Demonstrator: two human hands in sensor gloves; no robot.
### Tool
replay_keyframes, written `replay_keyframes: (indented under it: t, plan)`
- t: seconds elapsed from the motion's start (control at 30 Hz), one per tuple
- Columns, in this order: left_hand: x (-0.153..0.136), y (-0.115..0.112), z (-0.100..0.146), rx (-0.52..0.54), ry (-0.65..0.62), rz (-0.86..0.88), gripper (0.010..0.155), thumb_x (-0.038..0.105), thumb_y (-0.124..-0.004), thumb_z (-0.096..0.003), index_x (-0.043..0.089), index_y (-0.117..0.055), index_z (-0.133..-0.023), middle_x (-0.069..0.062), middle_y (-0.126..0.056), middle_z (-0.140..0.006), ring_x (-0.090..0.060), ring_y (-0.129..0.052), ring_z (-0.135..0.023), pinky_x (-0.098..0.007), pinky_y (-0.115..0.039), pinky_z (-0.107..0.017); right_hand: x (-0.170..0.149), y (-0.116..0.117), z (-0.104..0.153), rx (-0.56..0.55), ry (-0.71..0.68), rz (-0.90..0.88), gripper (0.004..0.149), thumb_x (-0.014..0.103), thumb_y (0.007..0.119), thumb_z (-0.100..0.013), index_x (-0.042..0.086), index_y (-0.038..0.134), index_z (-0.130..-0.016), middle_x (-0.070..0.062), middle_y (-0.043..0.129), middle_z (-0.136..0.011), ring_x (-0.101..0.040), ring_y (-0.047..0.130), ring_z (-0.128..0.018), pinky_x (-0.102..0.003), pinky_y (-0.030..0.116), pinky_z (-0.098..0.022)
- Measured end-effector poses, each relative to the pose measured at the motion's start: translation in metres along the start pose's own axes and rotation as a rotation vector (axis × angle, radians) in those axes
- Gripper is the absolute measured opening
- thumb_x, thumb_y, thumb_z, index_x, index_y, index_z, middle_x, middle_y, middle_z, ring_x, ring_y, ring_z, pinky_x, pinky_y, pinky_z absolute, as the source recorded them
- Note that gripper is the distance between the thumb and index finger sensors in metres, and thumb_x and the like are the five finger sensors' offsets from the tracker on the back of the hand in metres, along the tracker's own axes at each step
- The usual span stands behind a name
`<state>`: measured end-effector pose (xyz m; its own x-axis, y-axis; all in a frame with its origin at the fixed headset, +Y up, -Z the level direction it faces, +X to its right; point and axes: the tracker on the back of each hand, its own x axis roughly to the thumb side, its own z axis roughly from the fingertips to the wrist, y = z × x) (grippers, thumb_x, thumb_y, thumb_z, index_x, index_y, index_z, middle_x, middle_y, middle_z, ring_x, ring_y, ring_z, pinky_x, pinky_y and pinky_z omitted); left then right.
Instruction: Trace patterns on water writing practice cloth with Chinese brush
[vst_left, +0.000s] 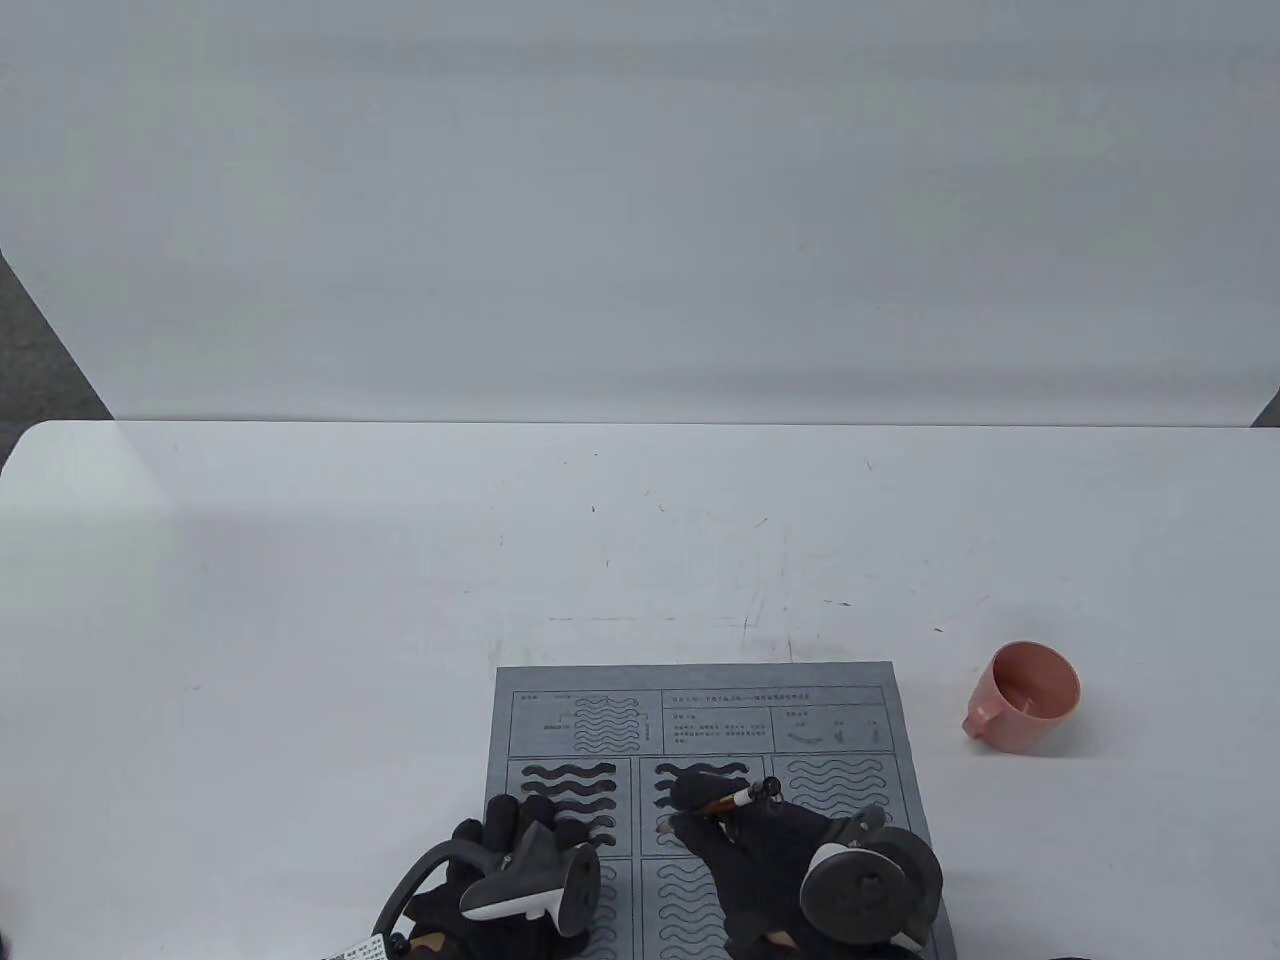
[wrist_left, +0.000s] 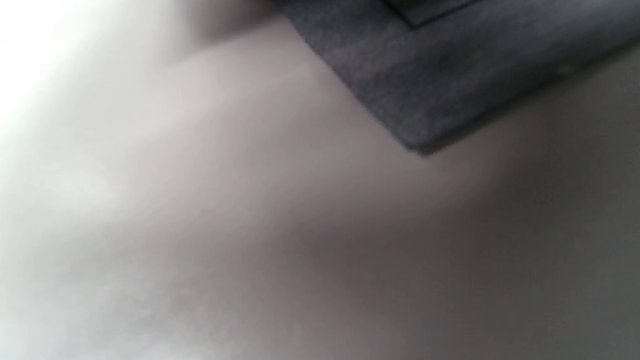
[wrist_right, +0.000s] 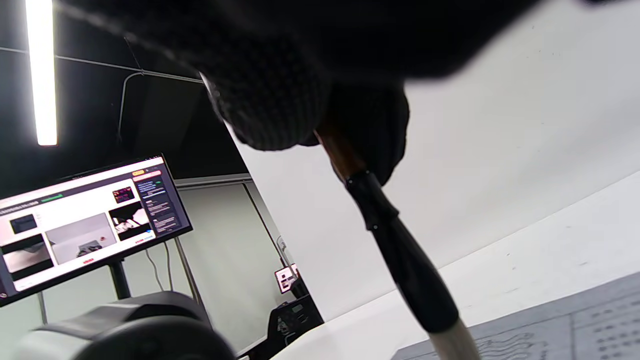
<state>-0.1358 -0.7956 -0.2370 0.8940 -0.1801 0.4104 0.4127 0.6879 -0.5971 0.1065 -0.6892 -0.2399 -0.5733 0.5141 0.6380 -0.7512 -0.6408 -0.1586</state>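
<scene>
Grey practice cloth (vst_left: 700, 720) sits at the tabletop's (vst_left: 300, 600) near edge, a pink cup (vst_left: 1030, 695) off toward the right edge. Right hand (vst_left: 760, 850) pinches the brush (vst_left: 735, 798) over a middle panel; left hand (vst_left: 500, 860) rests flat, fingers straight, on the cloth's left side.

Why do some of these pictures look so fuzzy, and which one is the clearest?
Table view is the sharpest: evenly lit, the cloth and pink cup crisp. Left wrist view is badly out of focus, with only a blurred cloth corner and washed-out white at its left edge. Right wrist view is tilted; the gloved fingers blur close to the lens, the brush is fairly clear, and a ceiling light glares.
</scene>
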Motion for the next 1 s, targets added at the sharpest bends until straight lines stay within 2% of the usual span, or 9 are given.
replay_keyframes:
  t: [0.17,0.33,1.0]
  plan:
    - [0.000,0.000,0.000,0.004,-0.001,-0.002,0.090,0.063,-0.030,-0.0349,0.029,0.033,-0.088,-0.016,0.034,-0.098,-0.053,0.020,-0.097,-0.072,-0.009,-0.075,-0.013,0.006,-0.005,0.012,0.065,-0.027,0.037,0.020,0.093,-0.040,0.003,0.090,-0.073,-0.022,0.107,-0.063,-0.008,0.092,0.007,-0.036,0.083,0.011]
    - [0.000,-0.001,0.000,0.004,0.000,-0.003,0.090,0.063,-0.030,-0.0348,0.029,0.033,-0.088,-0.016,0.034,-0.097,-0.053,0.020,-0.097,-0.072,-0.009,-0.075,-0.013,0.013,-0.006,0.055,0.051,-0.002,0.037,0.021,0.094,-0.040,0.004,0.091,-0.074,-0.022,0.107,-0.063,-0.008,0.092,0.008,-0.035,0.083,0.011]
    - [0.000,-0.001,0.000,0.004,0.000,-0.002,0.090,0.063,-0.030,-0.0348,0.029,0.033,-0.088,-0.016,0.034,-0.097,-0.053,0.020,-0.097,-0.072,-0.009,-0.075,-0.015,0.019,-0.006,0.075,0.070,0.022,0.038,0.022,0.093,-0.041,0.004,0.090,-0.074,-0.021,0.107,-0.064,-0.008,0.092,0.007,-0.035,0.083,0.010]
